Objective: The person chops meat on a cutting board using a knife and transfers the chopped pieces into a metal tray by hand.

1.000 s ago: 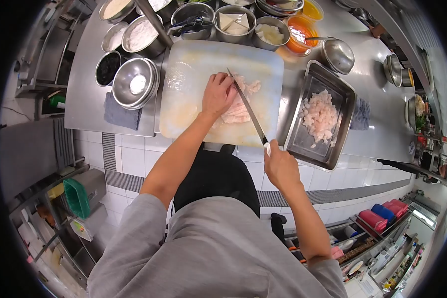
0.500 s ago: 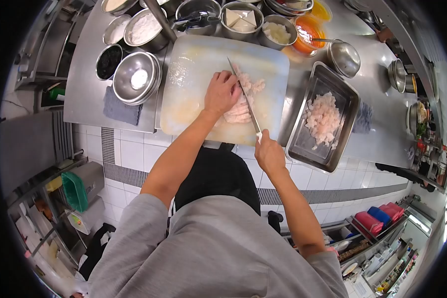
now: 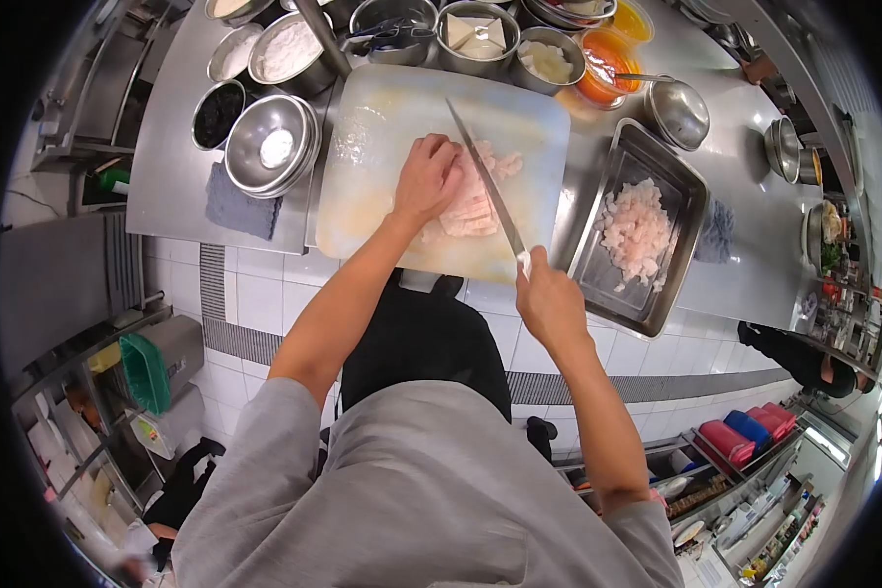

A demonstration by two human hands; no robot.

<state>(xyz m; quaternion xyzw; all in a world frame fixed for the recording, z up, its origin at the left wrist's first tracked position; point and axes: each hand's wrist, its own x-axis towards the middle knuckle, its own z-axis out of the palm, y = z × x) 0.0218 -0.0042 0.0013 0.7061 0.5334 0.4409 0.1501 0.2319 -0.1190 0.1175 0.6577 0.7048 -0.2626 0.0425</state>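
Pale pink raw meat (image 3: pixel 475 214), partly sliced, lies on the white cutting board (image 3: pixel 372 181). My left hand (image 3: pixel 428 178) rests at its left side with bent fingers holding it down. The fingertips are partly hidden. My right hand (image 3: pixel 551 299) is closed round the handle of a long kitchen knife (image 3: pixel 493 191), whose blade slants across the meat, pointing to the upper left. Small cut pieces (image 3: pixel 505 165) sit beyond the blade. To the right, a metal tray (image 3: pixel 598 289) holds a heap of diced pale meat (image 3: pixel 638 232).
Stacked steel bowls (image 3: pixel 265 152) stand left of the board beside a grey cloth (image 3: pixel 240 204). Several steel containers line the back, one with white blocks (image 3: pixel 475 37). An orange sauce tub (image 3: pixel 603 69) and ladle (image 3: pixel 676 113) are back right. Another person (image 3: pixel 818 365) is at far right.
My right hand and the knife have shifted right, and the blade lies farther from my left fingers. My left hand has moved slightly left. Another person has come into view at far right.
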